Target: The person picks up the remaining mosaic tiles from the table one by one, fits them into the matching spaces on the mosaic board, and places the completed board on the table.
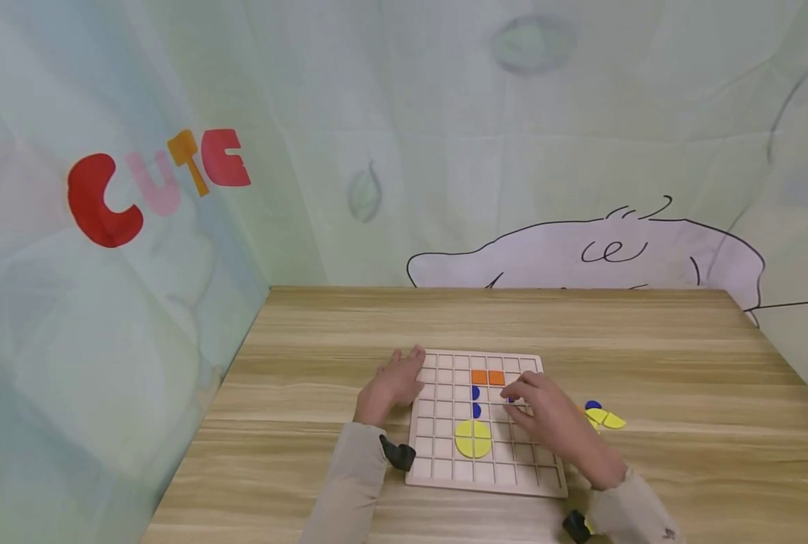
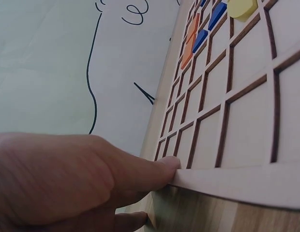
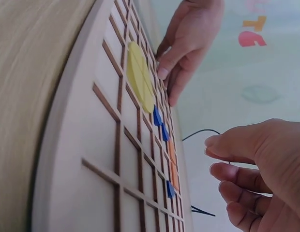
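Note:
A pale wooden grid board [image 1: 445, 468] lies on the table. Set in its cells are two orange squares [image 1: 479, 377], blue half-circles [image 1: 476, 410] below them and several yellow quarter pieces [image 1: 465, 430] forming a circle. My left hand [image 1: 393, 387] rests its fingers on the board's left edge near the far corner; a fingertip [image 2: 170, 164] touches the rim in the left wrist view. Over the right part of the board hovers my right hand [image 1: 547, 412], close to another blue half-circle [image 3: 170, 189]. Its thumb and forefinger stand slightly apart, with no piece visible between them.
Right of the board, partly behind my right hand, lie loose yellow pieces [image 1: 611, 420] and a blue piece [image 1: 593, 405]. The wooden table [image 1: 336, 325] meets a printed fabric wall [image 1: 309, 189] at its far edge and left side.

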Motion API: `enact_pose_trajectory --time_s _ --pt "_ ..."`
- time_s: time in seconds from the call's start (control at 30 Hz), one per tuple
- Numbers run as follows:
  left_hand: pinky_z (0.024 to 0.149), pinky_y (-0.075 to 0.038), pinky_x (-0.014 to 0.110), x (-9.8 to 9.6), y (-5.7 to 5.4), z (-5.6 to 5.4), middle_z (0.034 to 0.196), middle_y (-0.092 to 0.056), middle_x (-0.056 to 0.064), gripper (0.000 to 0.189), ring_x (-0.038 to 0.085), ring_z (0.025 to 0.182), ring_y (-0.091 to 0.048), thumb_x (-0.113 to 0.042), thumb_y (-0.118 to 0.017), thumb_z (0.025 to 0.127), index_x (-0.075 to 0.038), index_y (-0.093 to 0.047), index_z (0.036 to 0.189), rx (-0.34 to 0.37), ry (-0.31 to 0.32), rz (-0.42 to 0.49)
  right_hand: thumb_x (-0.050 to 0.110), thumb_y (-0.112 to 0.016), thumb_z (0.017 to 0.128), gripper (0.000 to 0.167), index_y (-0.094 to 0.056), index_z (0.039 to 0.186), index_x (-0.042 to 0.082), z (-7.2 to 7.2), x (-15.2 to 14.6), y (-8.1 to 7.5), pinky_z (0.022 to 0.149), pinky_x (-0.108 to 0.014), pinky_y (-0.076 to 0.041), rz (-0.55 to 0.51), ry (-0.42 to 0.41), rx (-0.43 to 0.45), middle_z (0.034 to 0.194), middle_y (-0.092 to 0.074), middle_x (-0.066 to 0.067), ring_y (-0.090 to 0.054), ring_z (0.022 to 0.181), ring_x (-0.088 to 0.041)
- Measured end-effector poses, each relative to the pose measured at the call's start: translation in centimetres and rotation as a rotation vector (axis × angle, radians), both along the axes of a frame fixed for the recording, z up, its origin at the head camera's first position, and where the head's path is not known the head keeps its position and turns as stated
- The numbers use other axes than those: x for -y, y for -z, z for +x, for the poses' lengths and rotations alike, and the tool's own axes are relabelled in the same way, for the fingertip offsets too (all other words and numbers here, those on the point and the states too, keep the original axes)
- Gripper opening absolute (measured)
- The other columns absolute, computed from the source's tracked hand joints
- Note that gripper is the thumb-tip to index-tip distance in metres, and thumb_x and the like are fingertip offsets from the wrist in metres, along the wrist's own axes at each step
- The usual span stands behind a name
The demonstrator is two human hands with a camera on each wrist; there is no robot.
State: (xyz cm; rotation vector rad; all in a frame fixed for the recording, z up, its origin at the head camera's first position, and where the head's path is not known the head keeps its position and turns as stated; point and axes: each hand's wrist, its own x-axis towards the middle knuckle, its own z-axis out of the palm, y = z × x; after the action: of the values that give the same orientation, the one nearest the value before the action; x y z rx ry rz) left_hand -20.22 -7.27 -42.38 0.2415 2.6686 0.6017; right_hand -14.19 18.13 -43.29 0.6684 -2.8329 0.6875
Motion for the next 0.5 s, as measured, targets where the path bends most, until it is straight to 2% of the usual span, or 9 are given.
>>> enact_pose_trajectory --time_s 0.33,0.5 --pt "0.117 -0.011 0.060 0.1 0.0 0.0 0.161 -0.017 0.007 0.057 0.036 0.148 -0.007 -0.013 -0.047 0.099 -0.005 -0.025 0.152 -0.006 0.011 0.003 0.013 -0.075 0.082 0.015 -0.073 0.097 0.011 0.4 -1.7 -0.4 0.067 -0.029 -0.052 -0.001 0.065 0.027 0.090 -0.062 0.000 -0.058 0.083 -0.015" --pt "0.117 -0.011 0.060 0.1 -0.1 0.0 0.161 -0.017 0.007 0.057 0.037 0.148 -0.007 -0.013 -0.047 0.099 -0.005 -0.025 0.151 -0.003 0.013 0.004 0.010 -0.075 0.081 0.014 -0.072 0.095 0.010 0.6 -2.6 -0.1 0.066 -0.029 -0.051 -0.017 0.077 0.004 0.089 -0.063 -0.001 -0.057 0.082 -0.014"
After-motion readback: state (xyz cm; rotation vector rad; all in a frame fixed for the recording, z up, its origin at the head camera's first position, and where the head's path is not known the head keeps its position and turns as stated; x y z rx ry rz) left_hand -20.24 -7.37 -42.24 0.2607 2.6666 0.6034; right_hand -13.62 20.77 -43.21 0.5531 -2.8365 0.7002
